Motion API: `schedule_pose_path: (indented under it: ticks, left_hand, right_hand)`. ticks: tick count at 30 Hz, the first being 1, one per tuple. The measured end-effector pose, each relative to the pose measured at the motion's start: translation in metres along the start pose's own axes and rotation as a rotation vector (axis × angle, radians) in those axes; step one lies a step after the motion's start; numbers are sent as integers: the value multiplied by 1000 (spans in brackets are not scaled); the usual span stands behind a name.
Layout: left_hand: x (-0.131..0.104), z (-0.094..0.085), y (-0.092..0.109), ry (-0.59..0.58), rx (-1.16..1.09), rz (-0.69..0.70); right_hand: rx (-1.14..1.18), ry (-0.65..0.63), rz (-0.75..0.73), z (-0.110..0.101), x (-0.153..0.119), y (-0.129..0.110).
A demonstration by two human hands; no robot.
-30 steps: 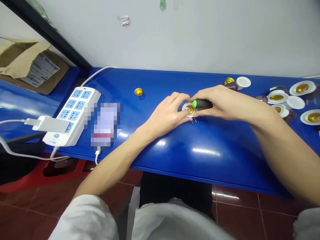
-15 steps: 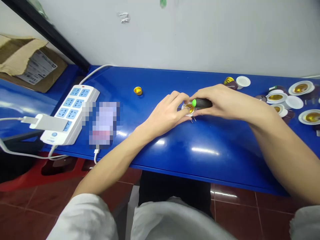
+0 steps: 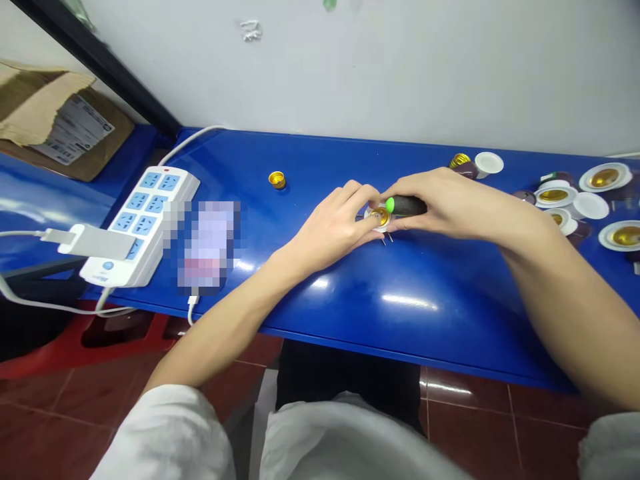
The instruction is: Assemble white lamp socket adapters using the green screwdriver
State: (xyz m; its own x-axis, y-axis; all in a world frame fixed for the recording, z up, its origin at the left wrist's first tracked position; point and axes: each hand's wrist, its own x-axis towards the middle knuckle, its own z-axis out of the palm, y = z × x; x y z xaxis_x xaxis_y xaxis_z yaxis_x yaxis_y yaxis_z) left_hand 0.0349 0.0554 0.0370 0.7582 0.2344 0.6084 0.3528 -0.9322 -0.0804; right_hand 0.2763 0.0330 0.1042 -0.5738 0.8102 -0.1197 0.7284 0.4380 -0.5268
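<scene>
My left hand [image 3: 333, 225] is closed around a small white lamp socket [image 3: 383, 217] with a gold threaded inside. Thin metal pins stick out from the socket's near side. In my right hand [image 3: 447, 203] is a screwdriver [image 3: 409, 206] with a black handle and a green end, lying almost level beside the socket. The screwdriver's tip cannot be made out. My right fingertips come close to the socket's rim; whether they touch it is unclear. To the left on the blue table [image 3: 350, 300] stands a loose gold threaded shell [image 3: 277, 180].
A white power strip [image 3: 145, 220] with a plugged-in charger [image 3: 105, 244] lies left, beside a blurred-out phone [image 3: 207, 247] on a cable. Several lamp sockets [image 3: 555, 195] and white caps [image 3: 489, 164] are on the right. A torn cardboard box [image 3: 75, 127] sits far left.
Both hands keep their hold on the socket and the screwdriver in nearly the same place. The whole view has shifted very slightly.
</scene>
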Motion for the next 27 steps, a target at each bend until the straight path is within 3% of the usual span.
schedule_pose_path:
  ticks: [17, 27]
  left_hand:
    - [-2, -1, 1, -108, -116, -72]
    - [-3, -1, 1, -100, -117, -72]
  right_hand:
    - [20, 26, -3, 2, -1, 1]
    - [15, 35, -28, 3, -1, 3]
